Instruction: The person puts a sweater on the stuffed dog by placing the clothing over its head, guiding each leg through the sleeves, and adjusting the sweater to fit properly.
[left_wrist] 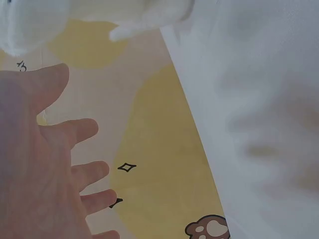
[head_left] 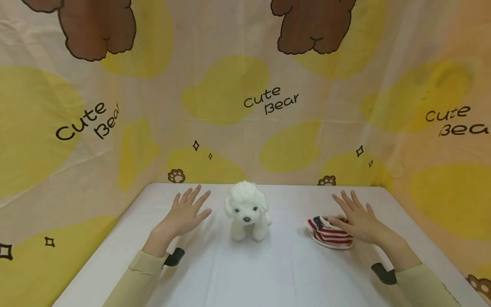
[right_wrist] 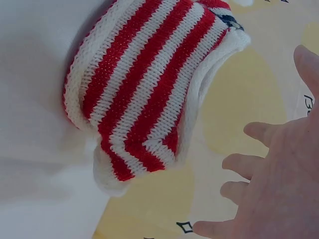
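Observation:
A white plush dog [head_left: 247,213] stands upright on the table, facing the head camera. Left of it, my left hand [head_left: 189,216] hovers with its fingers straight and spread, touching nothing. In the left wrist view the same hand [left_wrist: 45,154] shows spread fingers, with part of the dog [left_wrist: 32,25] at the top. A knitted garment with red and white stripes and a dark blue patch [head_left: 330,233] lies to the dog's right. Above its far right side is my right hand [head_left: 360,219], fingers spread. The right wrist view shows a gap between that hand [right_wrist: 279,174] and the striped knit [right_wrist: 144,84].
A white cloth covers the table [head_left: 253,277]. Around its back and sides hangs a fabric backdrop [head_left: 230,140] with yellow patches, brown bears and lettering. Dark straps [head_left: 175,257] sit at both wrists, by the beige sleeves [head_left: 138,277].

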Available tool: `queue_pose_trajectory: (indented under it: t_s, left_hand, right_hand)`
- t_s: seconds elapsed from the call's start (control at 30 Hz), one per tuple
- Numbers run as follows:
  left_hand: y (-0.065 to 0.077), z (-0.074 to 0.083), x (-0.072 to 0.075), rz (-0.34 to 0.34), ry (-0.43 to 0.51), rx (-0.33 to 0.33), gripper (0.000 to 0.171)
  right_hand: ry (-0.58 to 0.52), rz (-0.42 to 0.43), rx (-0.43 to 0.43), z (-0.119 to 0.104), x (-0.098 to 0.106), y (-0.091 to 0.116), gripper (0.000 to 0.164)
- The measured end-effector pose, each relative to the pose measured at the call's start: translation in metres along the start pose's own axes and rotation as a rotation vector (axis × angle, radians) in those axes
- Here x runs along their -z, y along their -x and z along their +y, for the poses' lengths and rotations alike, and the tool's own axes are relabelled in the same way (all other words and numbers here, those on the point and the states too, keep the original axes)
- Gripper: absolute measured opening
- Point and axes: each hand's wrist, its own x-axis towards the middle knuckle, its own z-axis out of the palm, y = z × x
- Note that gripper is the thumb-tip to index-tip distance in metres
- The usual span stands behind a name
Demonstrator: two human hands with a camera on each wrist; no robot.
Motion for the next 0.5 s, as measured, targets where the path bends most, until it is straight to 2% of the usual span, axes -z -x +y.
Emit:
queue_pose_trajectory:
  t_s: [0.27,0.5]
  left_hand:
    - [0.006,0.000,-0.002,-0.006,0.027,-0.004,0.063]
    - [0.014,0.007,-0.003,-0.031,0.042,-0.063,0.065]
  right_hand:
    - [0.001,0.003,0.004,0.003,0.000,0.000,0.081]
    - [-0.027,0.012,0.022,0.005,0.000,0.004,0.082]
